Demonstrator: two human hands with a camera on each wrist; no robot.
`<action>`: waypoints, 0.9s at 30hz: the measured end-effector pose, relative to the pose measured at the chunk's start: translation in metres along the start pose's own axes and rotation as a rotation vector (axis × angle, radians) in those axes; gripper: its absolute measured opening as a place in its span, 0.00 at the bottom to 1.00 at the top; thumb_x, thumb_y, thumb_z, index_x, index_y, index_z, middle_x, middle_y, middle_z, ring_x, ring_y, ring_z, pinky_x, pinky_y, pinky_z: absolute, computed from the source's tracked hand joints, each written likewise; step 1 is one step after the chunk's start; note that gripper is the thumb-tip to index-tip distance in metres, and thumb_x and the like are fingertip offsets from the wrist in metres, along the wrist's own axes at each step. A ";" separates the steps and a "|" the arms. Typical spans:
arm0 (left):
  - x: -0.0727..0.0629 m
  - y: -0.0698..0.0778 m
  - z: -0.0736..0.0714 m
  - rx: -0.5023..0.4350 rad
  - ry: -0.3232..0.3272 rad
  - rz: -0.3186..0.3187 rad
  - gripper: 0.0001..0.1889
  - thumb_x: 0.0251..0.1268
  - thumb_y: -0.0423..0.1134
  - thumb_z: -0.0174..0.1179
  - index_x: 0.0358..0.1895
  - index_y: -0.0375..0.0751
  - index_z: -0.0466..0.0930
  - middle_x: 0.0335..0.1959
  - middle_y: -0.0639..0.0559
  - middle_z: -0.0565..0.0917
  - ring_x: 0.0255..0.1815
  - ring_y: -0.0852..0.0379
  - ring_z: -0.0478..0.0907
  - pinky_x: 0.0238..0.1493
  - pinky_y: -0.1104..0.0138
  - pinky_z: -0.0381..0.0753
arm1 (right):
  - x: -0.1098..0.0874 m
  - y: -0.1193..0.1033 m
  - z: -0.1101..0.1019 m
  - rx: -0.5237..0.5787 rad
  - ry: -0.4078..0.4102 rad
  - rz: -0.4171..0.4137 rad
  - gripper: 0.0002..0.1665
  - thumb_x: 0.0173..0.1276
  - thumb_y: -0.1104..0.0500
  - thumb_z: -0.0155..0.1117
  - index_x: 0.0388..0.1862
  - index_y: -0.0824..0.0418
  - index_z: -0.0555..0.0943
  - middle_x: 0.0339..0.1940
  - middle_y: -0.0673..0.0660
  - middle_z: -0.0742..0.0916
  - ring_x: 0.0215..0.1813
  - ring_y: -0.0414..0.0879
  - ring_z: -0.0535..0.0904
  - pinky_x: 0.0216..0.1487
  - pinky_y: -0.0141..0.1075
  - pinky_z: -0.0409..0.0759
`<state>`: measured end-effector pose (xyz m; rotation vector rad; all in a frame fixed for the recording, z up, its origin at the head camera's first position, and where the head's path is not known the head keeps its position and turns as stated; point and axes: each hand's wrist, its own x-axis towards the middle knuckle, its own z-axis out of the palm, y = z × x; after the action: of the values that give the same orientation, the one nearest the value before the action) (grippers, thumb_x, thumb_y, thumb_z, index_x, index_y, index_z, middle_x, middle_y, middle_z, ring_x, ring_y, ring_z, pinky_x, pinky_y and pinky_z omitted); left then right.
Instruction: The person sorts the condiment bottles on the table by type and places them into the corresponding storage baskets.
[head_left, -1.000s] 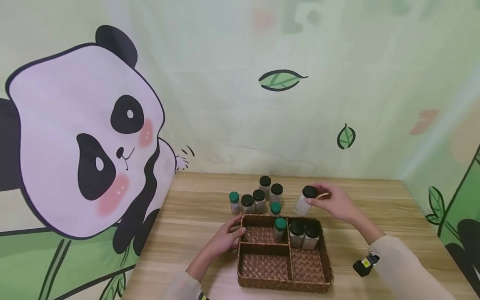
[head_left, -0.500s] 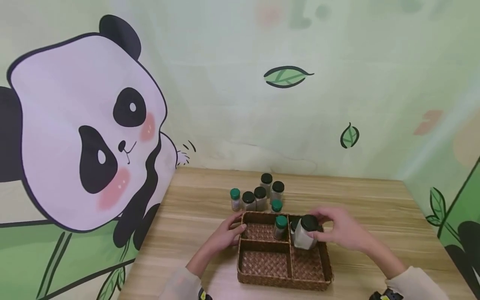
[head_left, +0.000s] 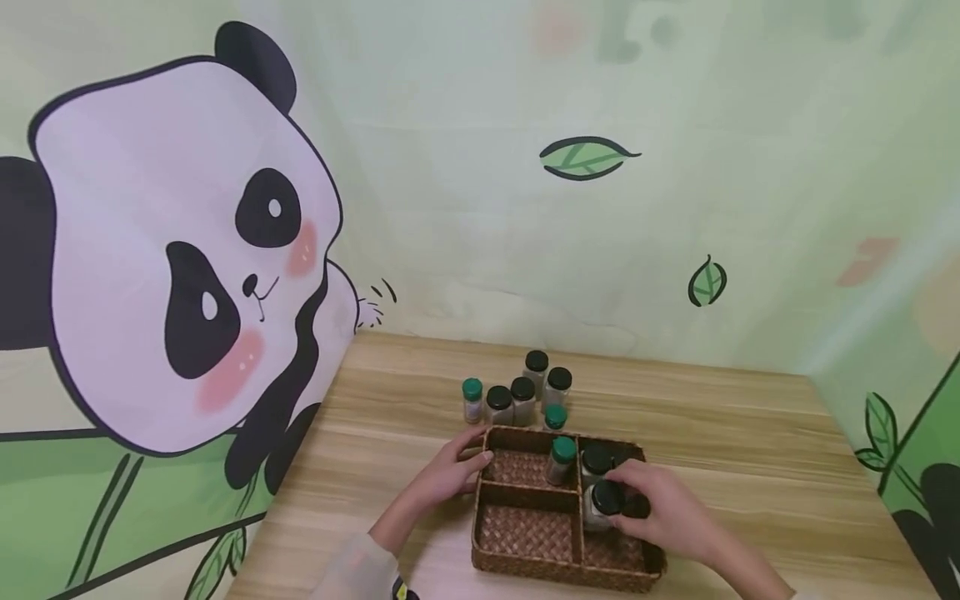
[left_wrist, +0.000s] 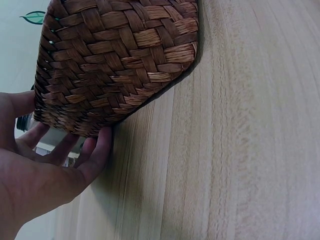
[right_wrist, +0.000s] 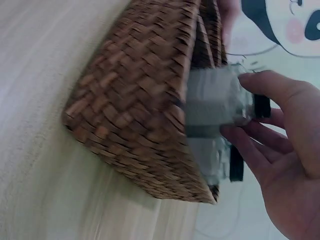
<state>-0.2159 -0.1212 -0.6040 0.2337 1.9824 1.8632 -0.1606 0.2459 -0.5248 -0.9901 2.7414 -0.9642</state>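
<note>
My right hand pinches a clear square-sided spice jar with a black cap. The jar is upright in the right-hand compartment of a brown woven basket. In the right wrist view, fingertips and thumb grip the held jar near its shoulder, close to a second black-capped jar. A black-capped jar stands behind the held one; others there are partly hidden by my hand. A green-capped jar stands in the back left compartment. My left hand grips the basket's back left corner, thumb on the rim.
Behind the basket, several black-capped jars stand grouped on the wooden table. One green-capped jar stands at their left, another just behind the basket. A panda-printed cloth hangs along the table's back edge.
My right hand has carried the black-capped jar from the table behind the basket, over its rim and down into the right compartment, nearer to me. The left hand keeps its grip on the corner.
</note>
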 end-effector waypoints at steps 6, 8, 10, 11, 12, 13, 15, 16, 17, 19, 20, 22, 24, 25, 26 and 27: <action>0.004 0.000 0.003 0.005 -0.009 0.009 0.31 0.84 0.43 0.56 0.84 0.45 0.61 0.80 0.32 0.62 0.77 0.30 0.64 0.60 0.47 0.85 | -0.003 -0.002 0.007 -0.089 -0.005 0.028 0.24 0.68 0.57 0.79 0.60 0.61 0.85 0.53 0.49 0.84 0.50 0.45 0.85 0.46 0.45 0.87; 0.005 -0.001 0.003 0.008 -0.011 0.009 0.31 0.84 0.43 0.56 0.84 0.45 0.61 0.80 0.33 0.62 0.77 0.30 0.64 0.60 0.46 0.85 | -0.004 -0.002 0.008 -0.093 -0.013 0.048 0.24 0.68 0.57 0.78 0.61 0.61 0.85 0.54 0.49 0.83 0.51 0.47 0.85 0.46 0.44 0.87; 0.005 -0.001 0.003 0.007 -0.012 0.006 0.31 0.85 0.43 0.55 0.84 0.45 0.60 0.80 0.33 0.63 0.77 0.30 0.64 0.61 0.46 0.84 | -0.004 -0.001 0.010 -0.094 -0.014 0.063 0.24 0.69 0.56 0.78 0.61 0.62 0.84 0.55 0.49 0.83 0.52 0.48 0.85 0.47 0.43 0.87; 0.005 -0.001 0.003 0.007 -0.011 0.005 0.31 0.85 0.42 0.55 0.84 0.45 0.60 0.80 0.33 0.63 0.77 0.30 0.65 0.61 0.46 0.84 | -0.005 -0.001 0.011 -0.093 -0.013 0.069 0.24 0.70 0.56 0.77 0.62 0.62 0.84 0.55 0.49 0.83 0.53 0.48 0.85 0.48 0.44 0.88; 0.005 -0.001 0.003 0.009 -0.010 0.004 0.31 0.85 0.42 0.55 0.84 0.45 0.60 0.80 0.32 0.63 0.77 0.30 0.65 0.60 0.47 0.85 | -0.005 -0.001 0.013 -0.091 -0.009 0.073 0.25 0.70 0.56 0.77 0.62 0.62 0.84 0.55 0.49 0.83 0.53 0.49 0.85 0.48 0.44 0.88; 0.005 0.000 0.003 0.009 -0.009 0.001 0.30 0.85 0.42 0.54 0.84 0.45 0.60 0.80 0.32 0.63 0.77 0.30 0.65 0.61 0.47 0.84 | -0.005 0.000 0.015 -0.092 -0.002 0.078 0.25 0.70 0.56 0.77 0.63 0.61 0.84 0.55 0.49 0.83 0.54 0.49 0.85 0.49 0.44 0.88; 0.005 0.000 0.002 0.010 -0.007 -0.005 0.30 0.85 0.42 0.54 0.84 0.46 0.60 0.80 0.33 0.63 0.77 0.31 0.65 0.61 0.47 0.85 | -0.006 0.001 0.019 -0.094 0.017 0.090 0.25 0.70 0.56 0.77 0.63 0.61 0.83 0.55 0.49 0.84 0.54 0.50 0.85 0.49 0.45 0.88; 0.004 0.000 0.001 0.013 -0.007 -0.006 0.30 0.85 0.42 0.54 0.84 0.46 0.60 0.80 0.33 0.63 0.77 0.31 0.65 0.61 0.47 0.85 | -0.006 0.001 0.021 -0.097 0.029 0.096 0.25 0.70 0.56 0.77 0.63 0.61 0.83 0.55 0.49 0.84 0.54 0.50 0.85 0.49 0.45 0.88; 0.004 0.001 0.001 0.015 -0.007 -0.007 0.30 0.85 0.42 0.54 0.84 0.47 0.60 0.80 0.33 0.63 0.77 0.31 0.65 0.61 0.48 0.85 | -0.007 0.001 0.024 -0.097 0.043 0.105 0.26 0.70 0.56 0.77 0.64 0.61 0.83 0.55 0.49 0.84 0.54 0.50 0.85 0.49 0.46 0.88; 0.004 0.001 0.000 0.018 -0.008 -0.011 0.30 0.85 0.43 0.54 0.84 0.49 0.61 0.80 0.34 0.63 0.77 0.31 0.65 0.61 0.48 0.84 | -0.007 0.001 0.028 -0.097 0.078 0.123 0.27 0.68 0.57 0.78 0.64 0.61 0.83 0.55 0.50 0.85 0.54 0.51 0.86 0.49 0.46 0.88; 0.004 0.001 0.000 0.020 -0.008 -0.012 0.30 0.85 0.44 0.54 0.84 0.49 0.61 0.80 0.35 0.63 0.77 0.31 0.65 0.61 0.48 0.84 | -0.007 0.000 0.031 -0.097 0.096 0.134 0.27 0.68 0.58 0.79 0.64 0.61 0.83 0.55 0.50 0.85 0.54 0.51 0.86 0.50 0.47 0.88; 0.003 0.001 -0.001 0.024 -0.009 -0.009 0.30 0.85 0.45 0.54 0.84 0.49 0.61 0.80 0.34 0.63 0.77 0.31 0.65 0.61 0.48 0.84 | -0.007 -0.001 0.035 -0.095 0.135 0.155 0.28 0.66 0.59 0.80 0.64 0.60 0.84 0.55 0.51 0.86 0.54 0.52 0.87 0.50 0.48 0.88; 0.003 0.002 -0.001 0.026 -0.008 -0.009 0.30 0.85 0.44 0.54 0.84 0.49 0.61 0.80 0.34 0.63 0.77 0.31 0.66 0.61 0.47 0.85 | -0.007 -0.002 0.038 -0.100 0.167 0.178 0.29 0.65 0.59 0.81 0.64 0.60 0.84 0.54 0.51 0.87 0.54 0.52 0.87 0.51 0.48 0.88; 0.002 0.002 -0.001 0.027 -0.007 -0.011 0.30 0.85 0.44 0.54 0.84 0.49 0.61 0.80 0.34 0.63 0.77 0.31 0.66 0.61 0.48 0.85 | -0.007 -0.003 0.040 -0.102 0.180 0.189 0.29 0.64 0.59 0.82 0.64 0.59 0.84 0.54 0.51 0.87 0.54 0.52 0.87 0.51 0.48 0.88; 0.002 0.001 -0.001 0.026 -0.007 -0.011 0.30 0.85 0.44 0.55 0.84 0.48 0.62 0.80 0.34 0.63 0.77 0.31 0.66 0.60 0.47 0.85 | -0.007 -0.004 0.041 -0.103 0.190 0.200 0.29 0.64 0.59 0.82 0.63 0.59 0.84 0.54 0.51 0.88 0.54 0.52 0.87 0.51 0.48 0.88; 0.001 0.001 -0.001 0.027 -0.006 -0.012 0.30 0.85 0.44 0.55 0.83 0.48 0.62 0.80 0.34 0.63 0.77 0.31 0.66 0.60 0.47 0.85 | -0.008 -0.004 0.042 -0.105 0.197 0.209 0.29 0.63 0.59 0.82 0.63 0.59 0.84 0.54 0.51 0.88 0.54 0.52 0.87 0.50 0.48 0.88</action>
<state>-0.2177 -0.1216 -0.6030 0.2348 2.0011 1.8276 -0.1410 0.2257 -0.5568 -0.6332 3.0088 -0.9382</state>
